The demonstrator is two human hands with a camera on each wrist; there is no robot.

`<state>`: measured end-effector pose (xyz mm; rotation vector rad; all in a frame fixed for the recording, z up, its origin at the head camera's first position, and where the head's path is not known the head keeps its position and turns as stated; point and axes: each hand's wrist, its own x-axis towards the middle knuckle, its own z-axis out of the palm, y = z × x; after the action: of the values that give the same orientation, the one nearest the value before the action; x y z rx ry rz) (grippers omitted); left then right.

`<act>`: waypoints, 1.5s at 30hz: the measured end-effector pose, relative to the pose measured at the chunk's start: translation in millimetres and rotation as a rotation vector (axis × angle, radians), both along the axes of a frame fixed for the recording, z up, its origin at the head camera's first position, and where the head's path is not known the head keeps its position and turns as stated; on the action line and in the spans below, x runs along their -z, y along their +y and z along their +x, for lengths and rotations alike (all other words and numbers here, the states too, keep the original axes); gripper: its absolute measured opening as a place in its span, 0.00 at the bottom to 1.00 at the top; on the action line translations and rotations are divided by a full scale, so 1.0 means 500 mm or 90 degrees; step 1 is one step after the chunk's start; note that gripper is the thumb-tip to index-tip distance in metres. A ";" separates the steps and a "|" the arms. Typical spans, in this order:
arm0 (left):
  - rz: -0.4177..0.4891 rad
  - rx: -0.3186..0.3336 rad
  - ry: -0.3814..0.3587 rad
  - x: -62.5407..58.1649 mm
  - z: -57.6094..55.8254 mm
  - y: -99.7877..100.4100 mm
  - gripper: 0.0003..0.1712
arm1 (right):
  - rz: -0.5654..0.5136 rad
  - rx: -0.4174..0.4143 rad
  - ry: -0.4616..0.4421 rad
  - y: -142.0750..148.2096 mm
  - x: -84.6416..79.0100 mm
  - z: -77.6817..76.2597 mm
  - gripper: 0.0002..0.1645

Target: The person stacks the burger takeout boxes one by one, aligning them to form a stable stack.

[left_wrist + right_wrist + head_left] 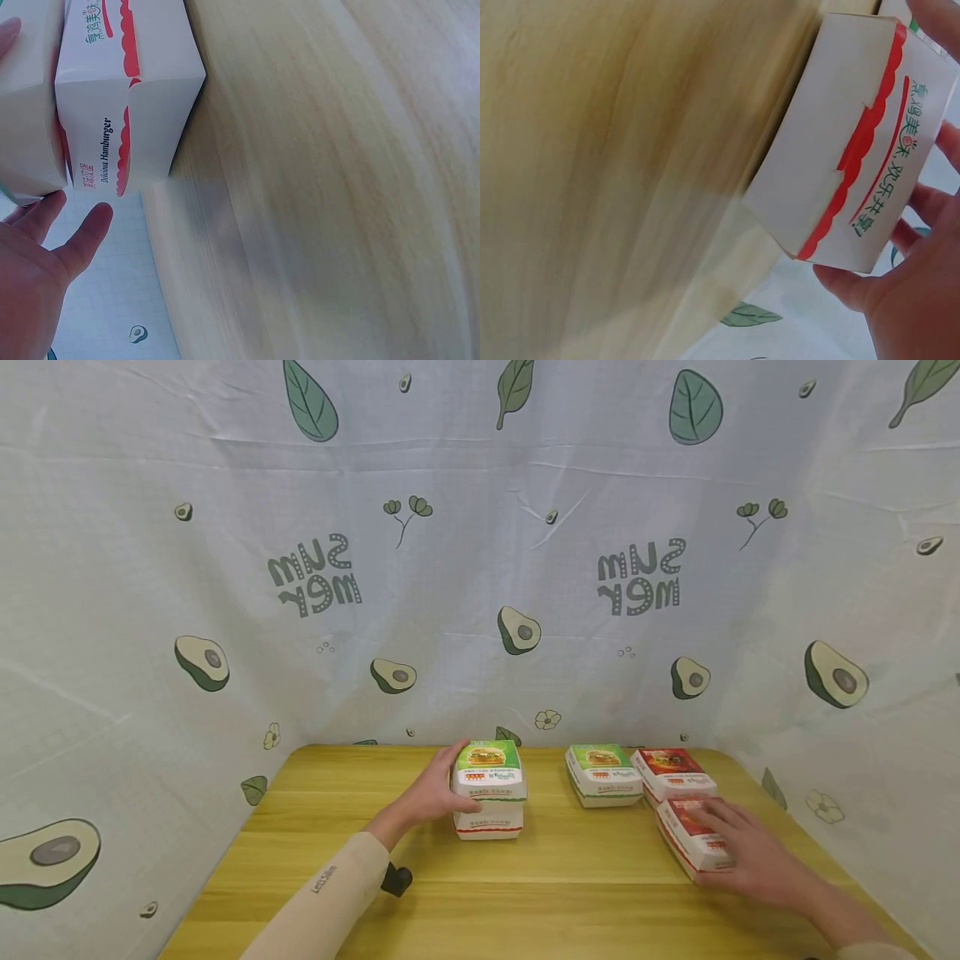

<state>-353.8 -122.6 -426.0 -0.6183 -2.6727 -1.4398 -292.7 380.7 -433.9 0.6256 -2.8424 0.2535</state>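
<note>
My left hand [431, 789] grips a green-topped cardboard hamburger box [487, 774] by its left side, thumb along the front. That box sits on a lower hamburger box [487, 825] with red scalloped trim; the lower one's top is hidden. In the left wrist view, the lower box [105, 150] shows "Delicious Hamburger" lettering. At the right, my right hand [757, 864] holds a red-topped hamburger box [681, 845], fingers over its lid and thumb at its near side. The right wrist view shows this box's [825, 120] white side and red scalloped edge close over the table.
Behind the right hand stands another red-topped box [675, 774], and left of it a green-topped box [603, 777]. All are on a wooden table [570, 914]. A white cloth [465, 568] with printed avocados and leaves hangs along its back and sides. A small black device [396, 880] shows under the left wrist.
</note>
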 end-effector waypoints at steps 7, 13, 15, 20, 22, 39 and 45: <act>-0.002 -0.001 -0.010 -0.001 0.003 -0.001 0.66 | -0.005 0.008 -0.039 0.007 0.006 0.003 0.63; -0.007 -0.008 -0.017 0.001 0.004 -0.001 0.66 | 0.003 -0.003 -0.044 0.014 0.010 0.005 0.62; -0.007 -0.007 -0.012 0.002 0.004 0.000 0.66 | 0.008 -0.011 -0.032 0.018 0.013 0.005 0.62; -0.007 -0.004 -0.006 0.002 0.003 0.000 0.66 | 0.016 -0.024 0.004 0.026 0.021 0.005 0.60; -0.006 -0.002 -0.005 0.002 0.002 0.000 0.66 | 0.016 -0.022 0.005 0.027 0.024 0.006 0.60; -0.012 -0.008 -0.008 -0.002 0.002 0.003 0.66 | 0.007 0.024 -0.028 0.037 0.028 0.007 0.61; -0.004 -0.001 -0.011 0.000 0.004 0.000 0.66 | -0.009 0.011 -0.025 0.036 0.025 0.011 0.61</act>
<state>-352.0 -122.7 -425.9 -0.6062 -2.6904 -1.4441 -287.3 399.0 -446.5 0.5991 -2.8804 0.2849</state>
